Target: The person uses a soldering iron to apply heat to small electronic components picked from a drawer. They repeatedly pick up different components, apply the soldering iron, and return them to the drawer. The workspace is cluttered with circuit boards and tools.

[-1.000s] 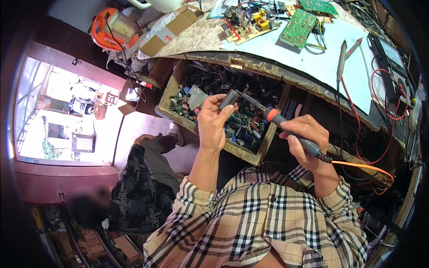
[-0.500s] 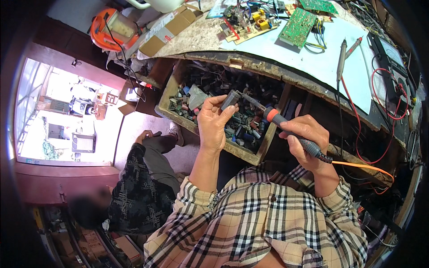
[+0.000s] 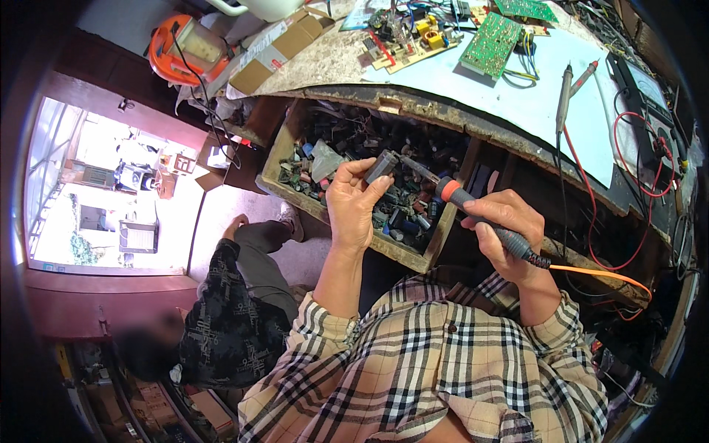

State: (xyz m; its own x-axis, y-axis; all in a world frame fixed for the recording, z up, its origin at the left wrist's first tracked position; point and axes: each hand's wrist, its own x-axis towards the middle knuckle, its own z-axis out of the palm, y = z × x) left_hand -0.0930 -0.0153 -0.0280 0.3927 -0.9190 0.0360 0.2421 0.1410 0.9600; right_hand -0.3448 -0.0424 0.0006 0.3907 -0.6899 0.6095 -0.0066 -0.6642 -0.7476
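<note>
Between the thumb and fingers of my left hand (image 3: pixel 348 210) is a small grey electronic component (image 3: pixel 379 168), held tilted above an open wooden drawer (image 3: pixel 402 253). My right hand (image 3: pixel 509 229) is closed round the dark handle of a soldering iron (image 3: pixel 452 195) with a red collar and an orange cord. Its metal tip points up and left at the end of the component; whether they touch is too small to tell. Below both hands, many loose small electronic parts (image 3: pixel 405 221) fill the drawer.
On the worn workbench (image 3: pixel 325 65) lie a green circuit board (image 3: pixel 490 46), a board with yellow parts (image 3: pixel 425 40), test probes (image 3: pixel 564 103), a meter (image 3: pixel 642 92) and a cardboard box (image 3: pixel 284 52). An orange appliance (image 3: pixel 190 48) stands far left. Another person (image 3: pixel 236 310) sits at left.
My hands, the soldering iron and the component stay almost where they were. The other person's hand and leg have shifted slightly.
</note>
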